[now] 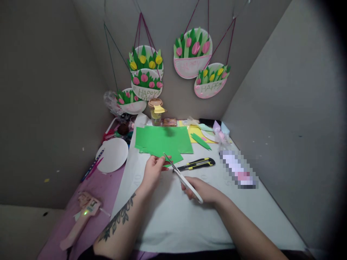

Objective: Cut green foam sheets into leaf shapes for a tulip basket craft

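My left hand (157,167) pinches a piece of green paper (175,156) by its lower left edge. Closed around the white handles of a pair of scissors (189,185) is my right hand (197,189). The scissor blades point up and left, reaching the paper close to my left fingertips; whether they touch it I cannot tell. Just behind lie larger green paper sheets (159,139), which the held piece overlaps. A black and yellow utility knife (199,164) rests beyond the scissors, and cut green paper leaves (200,141) lie to its upper right.
On the left are a white paper disc (112,155), pens (93,166) and a pink glue gun (84,213) with a lit green light. A lidded cup (155,115) stands at the back. A pixelated object (238,169) lies right. Paper-plate flower baskets (193,66) hang on the wall.
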Demonstrator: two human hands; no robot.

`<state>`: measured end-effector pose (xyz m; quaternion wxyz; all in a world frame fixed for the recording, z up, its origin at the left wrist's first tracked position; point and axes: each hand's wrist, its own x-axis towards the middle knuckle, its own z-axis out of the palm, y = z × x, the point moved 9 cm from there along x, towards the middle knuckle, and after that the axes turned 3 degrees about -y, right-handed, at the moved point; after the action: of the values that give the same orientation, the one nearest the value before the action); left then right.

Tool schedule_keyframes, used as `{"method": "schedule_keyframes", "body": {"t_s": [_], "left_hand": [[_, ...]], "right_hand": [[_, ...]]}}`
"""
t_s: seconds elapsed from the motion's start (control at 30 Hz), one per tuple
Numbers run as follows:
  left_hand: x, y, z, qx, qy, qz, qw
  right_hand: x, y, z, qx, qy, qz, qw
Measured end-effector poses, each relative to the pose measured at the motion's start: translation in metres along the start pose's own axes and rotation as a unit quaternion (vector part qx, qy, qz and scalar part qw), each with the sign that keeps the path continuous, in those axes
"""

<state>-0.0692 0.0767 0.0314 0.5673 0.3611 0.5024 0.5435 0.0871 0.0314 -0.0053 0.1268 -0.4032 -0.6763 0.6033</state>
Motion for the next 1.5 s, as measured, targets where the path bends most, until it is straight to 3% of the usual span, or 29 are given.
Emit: {"method": "schedule_keyframes", "body": {"t_s": [1.07,1.5], "left_hand": [[-0.0002,0.0007,0.0028,0.043,-0.009,0.015,0.999],[0.0004,-0.002,0.0041,0.009,-0.028,0.012,0.999]], "right_hand": [[-0.0001,0.002,0.0018,-0.013,-0.025,-0.018,0.999],[-0.0016,-0.0012,-0.0023,-0.01,0.002,-0.001,1.0]]}}
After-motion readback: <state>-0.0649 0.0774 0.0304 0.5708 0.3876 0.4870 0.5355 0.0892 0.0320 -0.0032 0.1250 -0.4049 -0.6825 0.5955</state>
